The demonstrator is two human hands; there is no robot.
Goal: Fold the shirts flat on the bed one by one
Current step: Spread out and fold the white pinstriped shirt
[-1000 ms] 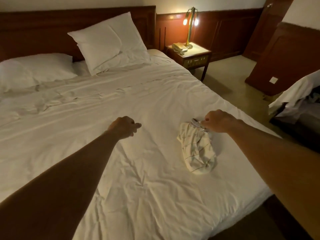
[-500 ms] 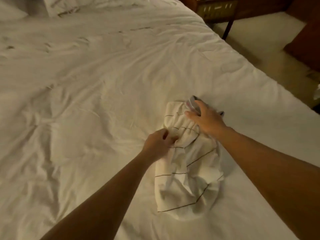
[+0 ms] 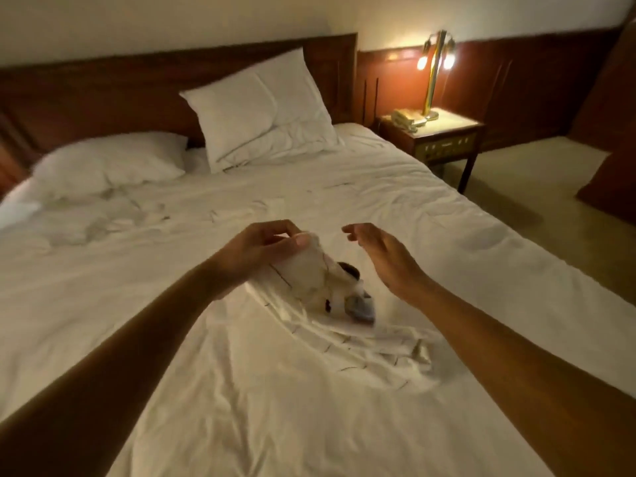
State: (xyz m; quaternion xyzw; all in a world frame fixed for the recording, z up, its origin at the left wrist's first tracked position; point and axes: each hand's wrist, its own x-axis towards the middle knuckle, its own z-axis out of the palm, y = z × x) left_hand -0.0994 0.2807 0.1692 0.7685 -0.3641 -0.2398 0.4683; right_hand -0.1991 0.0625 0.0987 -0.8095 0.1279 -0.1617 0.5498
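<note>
A cream shirt (image 3: 320, 280) with thin dark stripes and a grey collar is partly lifted off the white bed (image 3: 241, 390). Its lower part trails crumpled on the sheet toward the right. My left hand (image 3: 261, 249) pinches an upper edge of the shirt between thumb and fingers and holds it above the bed. My right hand (image 3: 378, 256) hovers just right of the shirt with fingers loosely spread and holds nothing. The shirt is blurred by motion.
Two white pillows (image 3: 261, 108) lie against the dark wooden headboard (image 3: 103, 94). A bedside table (image 3: 437, 139) with a lit brass lamp (image 3: 434, 63) and a telephone stands at the right of the bed. Pale floor runs along the bed's right edge.
My left hand has lifted the shirt off the sheet and it has partly opened out. My right hand has let go of the collar. The view has tilted back up toward the headboard.
</note>
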